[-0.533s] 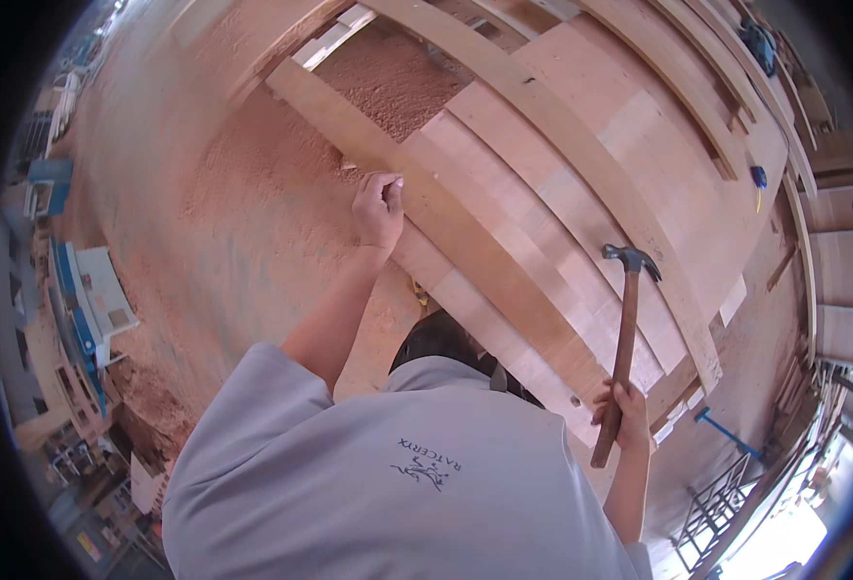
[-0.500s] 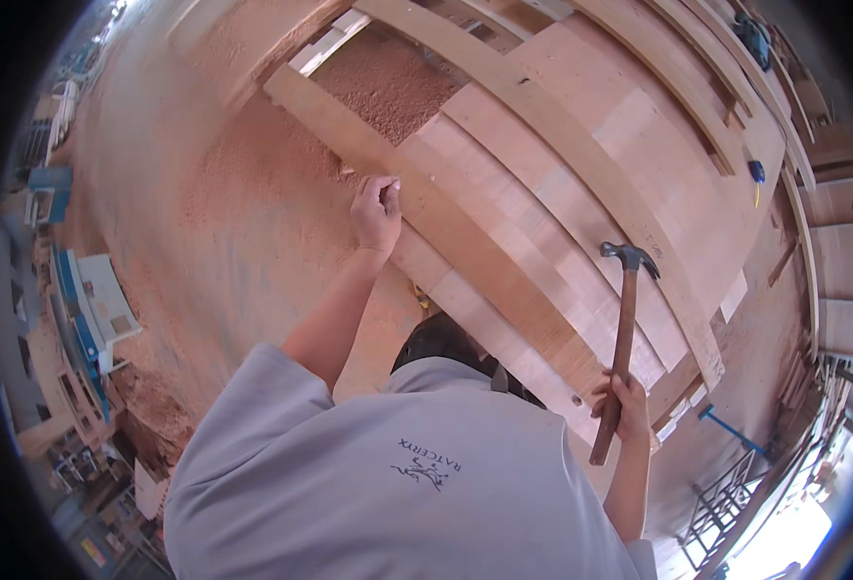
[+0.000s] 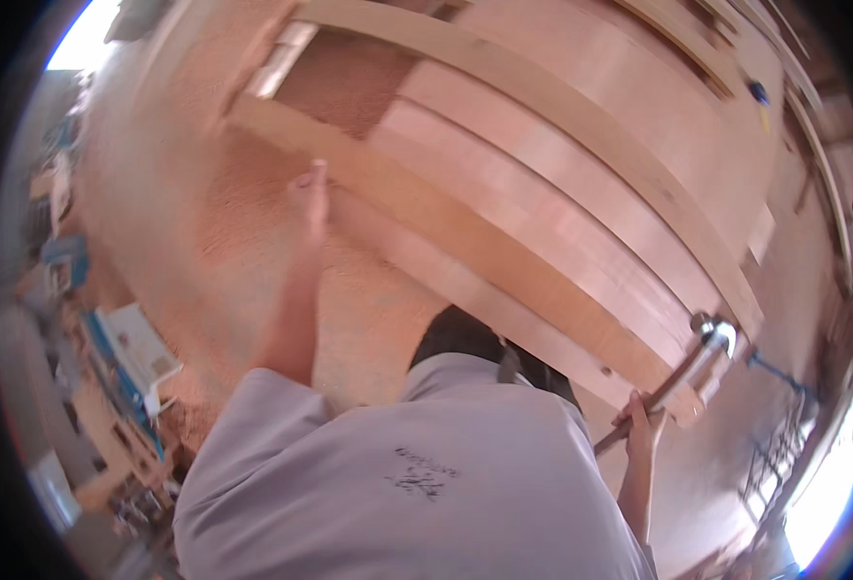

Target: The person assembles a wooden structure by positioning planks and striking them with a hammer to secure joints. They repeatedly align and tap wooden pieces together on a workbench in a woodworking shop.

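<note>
My right hand (image 3: 639, 422) grips the wooden handle of a claw hammer (image 3: 678, 382) at the lower right. The hammer slants up and to the right, its metal head beyond the near end of the planks. On the left, my left hand (image 3: 316, 198) is raised beside the long tan board (image 3: 465, 227), close to its far left part. Motion blurs its fingers, and whether anything is in them does not show. Pale wooden sheets (image 3: 543, 188) lie beyond that board, with a second long plank (image 3: 552, 97) across them.
Reddish sawdust (image 3: 223, 203) covers the floor on the left. A blue-and-white machine (image 3: 136, 353) stands at the far left. A blue tape measure (image 3: 758, 93) lies at the upper right. A blue bar (image 3: 779, 372) and a dark metal rack (image 3: 779, 449) are at the right.
The hammer has swung right and its head has tipped away from over the planks. My left hand has shifted left and turned. The whole view has moved too.
</note>
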Tool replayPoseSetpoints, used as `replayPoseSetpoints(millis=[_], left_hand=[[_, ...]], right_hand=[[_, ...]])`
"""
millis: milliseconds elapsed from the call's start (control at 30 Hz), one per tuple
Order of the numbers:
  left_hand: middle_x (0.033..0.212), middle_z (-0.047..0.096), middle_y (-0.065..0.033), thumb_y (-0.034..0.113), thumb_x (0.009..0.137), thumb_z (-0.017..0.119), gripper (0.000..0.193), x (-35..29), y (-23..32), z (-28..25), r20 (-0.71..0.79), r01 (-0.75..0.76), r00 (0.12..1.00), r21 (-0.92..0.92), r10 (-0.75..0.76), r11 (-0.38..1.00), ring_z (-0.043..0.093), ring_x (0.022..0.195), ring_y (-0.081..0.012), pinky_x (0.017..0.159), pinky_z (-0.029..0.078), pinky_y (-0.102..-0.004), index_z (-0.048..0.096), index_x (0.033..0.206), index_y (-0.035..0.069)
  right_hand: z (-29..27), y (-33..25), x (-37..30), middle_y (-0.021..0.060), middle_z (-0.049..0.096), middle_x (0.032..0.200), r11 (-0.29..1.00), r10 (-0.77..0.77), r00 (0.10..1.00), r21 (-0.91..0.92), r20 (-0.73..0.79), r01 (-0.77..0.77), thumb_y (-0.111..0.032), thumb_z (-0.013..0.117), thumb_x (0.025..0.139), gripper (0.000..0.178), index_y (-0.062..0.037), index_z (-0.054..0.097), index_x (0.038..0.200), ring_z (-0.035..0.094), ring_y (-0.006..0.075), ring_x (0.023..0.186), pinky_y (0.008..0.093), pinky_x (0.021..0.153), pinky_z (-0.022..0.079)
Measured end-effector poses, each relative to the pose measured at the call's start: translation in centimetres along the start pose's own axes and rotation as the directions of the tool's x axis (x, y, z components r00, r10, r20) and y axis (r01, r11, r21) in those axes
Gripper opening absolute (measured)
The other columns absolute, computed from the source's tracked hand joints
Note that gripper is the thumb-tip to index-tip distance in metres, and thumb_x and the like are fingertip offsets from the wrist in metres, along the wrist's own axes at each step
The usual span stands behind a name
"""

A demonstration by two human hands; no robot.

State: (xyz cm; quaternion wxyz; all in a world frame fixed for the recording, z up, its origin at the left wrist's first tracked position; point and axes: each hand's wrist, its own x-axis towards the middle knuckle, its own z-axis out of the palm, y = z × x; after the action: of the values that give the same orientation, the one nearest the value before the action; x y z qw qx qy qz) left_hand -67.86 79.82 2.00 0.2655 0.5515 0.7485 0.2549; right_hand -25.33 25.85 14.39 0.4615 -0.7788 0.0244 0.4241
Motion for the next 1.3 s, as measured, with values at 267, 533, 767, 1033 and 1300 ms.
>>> replayPoseSetpoints(millis=[267,533,767,1033,1300], left_hand=[[0.069,0.049,0.0102,0.033,0.094,0.077,0.025,-0.7,2.9,0.0,0.247,0.431,0.901,-0.587,-0.356,0.685,0.041,0.06,-0.0036,0.053,0.033,-0.0212,0.064,0.088,0.013],[0.069,0.048,0.0108,0.025,0.097,0.073,0.016,5.3,-5.2,-0.2,0.502,0.422,0.859,-0.587,-0.098,0.691,0.037,0.057,-0.0032,0.051,0.031,-0.0214,0.065,0.088,0.015],[0.077,0.057,0.0097,0.026,0.093,0.076,0.015,2.8,-2.5,-1.0,0.437,0.353,0.893,-0.529,-0.11,0.772,0.044,0.061,-0.0026,0.053,0.036,-0.0193,0.067,0.099,0.015],[0.073,0.05,0.0107,0.015,0.092,0.077,0.016,-0.2,-0.9,-0.9,0.401,0.288,0.916,-0.677,0.012,0.677,0.039,0.054,-0.0001,0.048,0.028,-0.0195,0.061,0.091,0.015],[0.081,0.054,0.0101,0.015,0.096,0.073,0.01,-1.4,-0.5,-1.7,0.384,0.289,0.923,-0.704,0.006,0.649,0.041,0.059,-0.0003,0.052,0.03,-0.0187,0.064,0.099,0.011]], right_hand=[[-4.3,5.0,-1.7,0.0105,0.062,0.08,0.882,-0.004,0.859,0.403,-0.512,0.245,-0.009,0.068,0.095,0.023,-0.0038,0.053,0.078,0.066,0.0221,0.072,0.0353,0.067,0.06],[-8.4,12.0,5.5,0.0193,0.066,0.116,0.602,0.32,0.7,0.708,-0.638,0.37,-0.014,0.064,0.1,0.034,0.0093,0.055,0.122,0.067,0.0319,0.108,0.0431,0.102,0.056],[-10.2,12.9,11.1,0.0133,0.068,0.11,0.554,0.313,0.78,0.772,-0.541,0.313,-0.023,0.065,0.098,0.032,-0.0006,0.06,0.119,0.066,0.0287,0.108,0.043,0.098,0.055],[-12.2,14.6,11.3,0.0125,0.061,0.138,0.618,0.385,0.845,0.784,-0.37,0.061,-0.04,0.077,0.086,0.059,-0.011,0.061,0.135,0.056,0.0317,0.129,0.0508,0.112,0.045],[-11.9,14.8,11.3,0.0103,0.055,0.145,0.67,0.371,0.796,0.732,-0.478,0.126,-0.043,0.073,0.091,0.06,-0.0135,0.056,0.14,0.05,0.0314,0.135,0.0517,0.118,0.037]])
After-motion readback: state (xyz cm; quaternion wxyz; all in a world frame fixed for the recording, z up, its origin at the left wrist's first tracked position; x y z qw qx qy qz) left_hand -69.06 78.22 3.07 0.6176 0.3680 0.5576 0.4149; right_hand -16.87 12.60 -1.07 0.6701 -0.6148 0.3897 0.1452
